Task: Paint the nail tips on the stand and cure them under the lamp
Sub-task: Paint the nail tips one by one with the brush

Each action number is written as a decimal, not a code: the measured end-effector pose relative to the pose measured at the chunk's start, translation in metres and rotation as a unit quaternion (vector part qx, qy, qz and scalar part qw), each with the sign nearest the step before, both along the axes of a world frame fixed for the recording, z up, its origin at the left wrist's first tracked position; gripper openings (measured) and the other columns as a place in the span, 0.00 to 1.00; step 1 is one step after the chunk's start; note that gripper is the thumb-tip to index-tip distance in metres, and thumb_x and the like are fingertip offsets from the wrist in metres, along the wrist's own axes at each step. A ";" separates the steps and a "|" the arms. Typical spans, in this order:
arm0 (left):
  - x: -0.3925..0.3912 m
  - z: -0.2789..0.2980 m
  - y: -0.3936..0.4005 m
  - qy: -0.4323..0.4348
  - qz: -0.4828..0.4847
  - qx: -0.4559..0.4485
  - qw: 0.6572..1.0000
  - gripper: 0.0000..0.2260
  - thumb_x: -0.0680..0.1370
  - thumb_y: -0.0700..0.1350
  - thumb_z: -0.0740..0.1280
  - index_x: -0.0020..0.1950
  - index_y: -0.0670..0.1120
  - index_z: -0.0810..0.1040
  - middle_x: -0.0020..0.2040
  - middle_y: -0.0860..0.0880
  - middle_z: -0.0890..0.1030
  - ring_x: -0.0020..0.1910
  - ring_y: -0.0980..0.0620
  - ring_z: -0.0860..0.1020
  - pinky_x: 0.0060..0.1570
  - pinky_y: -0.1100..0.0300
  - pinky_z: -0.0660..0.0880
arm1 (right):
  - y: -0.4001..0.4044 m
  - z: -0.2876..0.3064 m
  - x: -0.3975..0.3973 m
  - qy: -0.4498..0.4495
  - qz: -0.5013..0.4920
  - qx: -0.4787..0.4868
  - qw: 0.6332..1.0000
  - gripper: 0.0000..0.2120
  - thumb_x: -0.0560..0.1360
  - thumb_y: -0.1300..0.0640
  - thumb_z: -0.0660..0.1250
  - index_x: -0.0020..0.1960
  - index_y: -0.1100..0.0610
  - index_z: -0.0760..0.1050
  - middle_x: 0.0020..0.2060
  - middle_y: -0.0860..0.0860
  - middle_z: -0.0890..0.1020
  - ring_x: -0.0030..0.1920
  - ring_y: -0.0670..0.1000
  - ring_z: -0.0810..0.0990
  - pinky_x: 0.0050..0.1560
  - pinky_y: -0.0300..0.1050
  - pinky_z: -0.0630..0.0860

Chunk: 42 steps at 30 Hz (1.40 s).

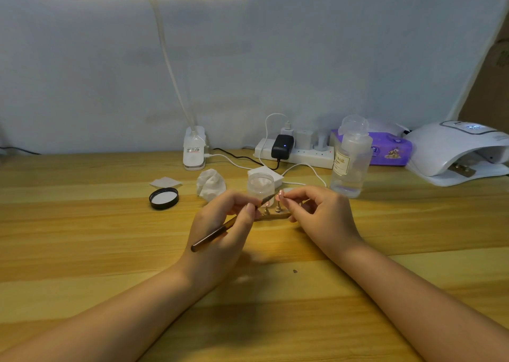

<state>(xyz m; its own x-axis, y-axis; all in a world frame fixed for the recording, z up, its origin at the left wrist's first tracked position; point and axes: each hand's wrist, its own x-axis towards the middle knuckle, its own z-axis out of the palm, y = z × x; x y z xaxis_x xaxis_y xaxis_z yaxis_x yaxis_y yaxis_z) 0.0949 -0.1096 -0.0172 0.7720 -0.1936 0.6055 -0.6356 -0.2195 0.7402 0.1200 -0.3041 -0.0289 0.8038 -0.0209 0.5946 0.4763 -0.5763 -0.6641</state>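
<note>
A small pink nail tip (280,194), light and likely slippery, is pinched edgewise by the right hand (316,210) mid-tabletop while a slim brown brush (217,233) is gripped by the left hand (223,224).

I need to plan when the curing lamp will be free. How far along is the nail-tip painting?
Set-up looks done: the jar's black lid lies off, on the table. In hand: the left hand holds the brush, its tip at a nail tip pinched by the right hand above the stand. Left: the curing lamp at far right shows no stand inside, so curing has not begun.
</note>
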 end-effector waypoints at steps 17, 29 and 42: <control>0.002 -0.001 -0.002 0.027 -0.005 -0.013 1.000 0.08 0.77 0.46 0.65 0.53 0.52 0.81 0.46 0.56 0.84 0.48 0.60 0.81 0.45 0.73 0.72 | 0.000 -0.001 0.000 -0.008 0.003 0.000 1.000 0.04 0.73 0.61 0.71 0.47 0.54 0.82 0.37 0.47 0.83 0.32 0.43 0.81 0.34 0.36 0.77; 0.000 0.000 0.001 0.014 -0.048 -0.033 0.998 0.12 0.76 0.50 0.62 0.49 0.45 0.81 0.43 0.49 0.84 0.47 0.53 0.82 0.48 0.65 0.75 | 0.000 -0.001 0.000 -0.007 0.016 0.013 1.000 0.04 0.73 0.63 0.70 0.47 0.57 0.82 0.36 0.50 0.83 0.34 0.51 0.82 0.38 0.53 0.79; 0.003 -0.003 -0.001 0.033 -0.007 -0.057 0.998 0.09 0.76 0.43 0.64 0.52 0.43 0.81 0.44 0.52 0.85 0.46 0.60 0.82 0.44 0.73 0.73 | 0.001 0.000 -0.001 -0.016 0.041 0.013 0.999 0.04 0.73 0.63 0.71 0.47 0.57 0.82 0.36 0.48 0.82 0.36 0.48 0.80 0.40 0.49 0.79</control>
<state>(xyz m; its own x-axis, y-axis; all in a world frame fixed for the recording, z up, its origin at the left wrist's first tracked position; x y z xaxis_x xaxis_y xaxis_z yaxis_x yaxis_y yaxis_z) 0.0978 -0.1107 -0.0204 0.8084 -0.1374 0.5723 -0.5873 -0.1233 0.7999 0.1195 -0.3029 -0.0288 0.7844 0.0292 0.6196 0.5423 -0.5172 -0.6622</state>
